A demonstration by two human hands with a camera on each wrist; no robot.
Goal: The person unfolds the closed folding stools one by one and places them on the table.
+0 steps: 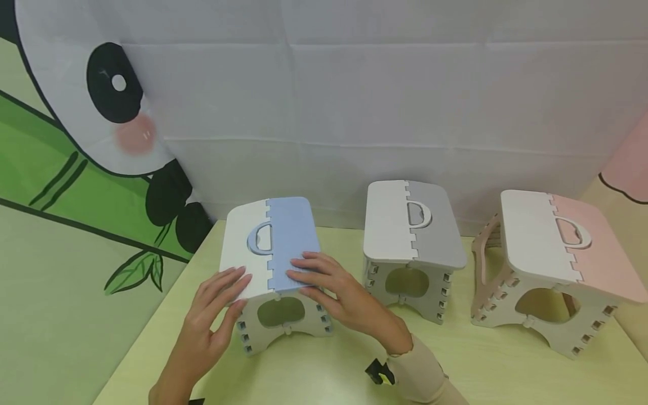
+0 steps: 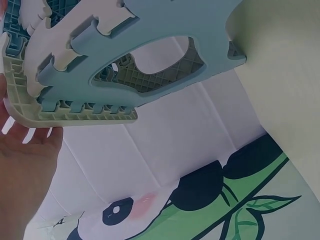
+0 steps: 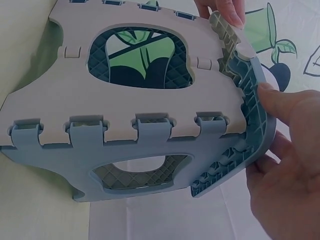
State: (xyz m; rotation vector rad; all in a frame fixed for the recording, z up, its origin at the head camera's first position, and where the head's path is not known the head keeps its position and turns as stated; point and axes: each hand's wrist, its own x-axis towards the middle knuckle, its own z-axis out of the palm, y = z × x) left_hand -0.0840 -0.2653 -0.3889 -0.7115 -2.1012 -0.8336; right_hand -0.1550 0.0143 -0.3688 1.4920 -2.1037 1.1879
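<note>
A folding step stool (image 1: 293, 225) with a white and a light blue half stands unfolded on the table, its blue handle loop lying flat on the seat. My left hand (image 1: 210, 318) rests its fingers on the front of the white half. On the blue half lie the extended fingers of my right hand (image 1: 341, 289), with the thumb at the front edge. From below, the left wrist view shows the stool's blue side panel (image 2: 215, 35) and ribbed underside. Hinged white end panels (image 3: 125, 105) and the left fingertips on the far edge appear in the right wrist view.
To the right stands an unfolded white and grey stool (image 1: 387, 225). Beyond it is a white and pink one (image 1: 536, 236). The pale yellow table (image 1: 304, 377) ends at a backdrop cloth (image 1: 379, 95) with a cartoon print. A small black object (image 1: 378, 371) shows by the right sleeve.
</note>
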